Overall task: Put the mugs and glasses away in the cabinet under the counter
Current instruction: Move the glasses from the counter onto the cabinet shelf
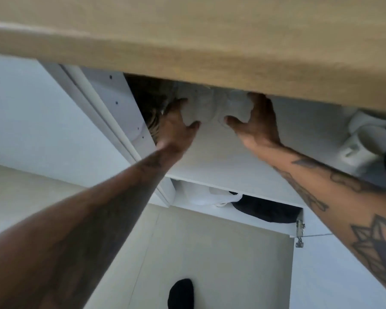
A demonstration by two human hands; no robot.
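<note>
Both of my arms reach into the white cabinet shelf (221,157) under the wooden counter (210,41). My left hand (176,123) curls around a clear glass (197,109) that is blurred and hard to make out. My right hand (259,121) curls around a second clear glass (236,107) right beside the first. Both glasses are low over the shelf, and I cannot tell if they touch it. Two white mugs (366,139) lie stacked at the shelf's right end. The counter edge hides the back of the shelf.
A striped object (154,126) stands in the dark left corner behind my left hand. The cabinet door (31,108) hangs open on the left. The lower shelf holds a white bag (210,195) and a dark item (265,210). My black-socked foot (181,293) is on the floor.
</note>
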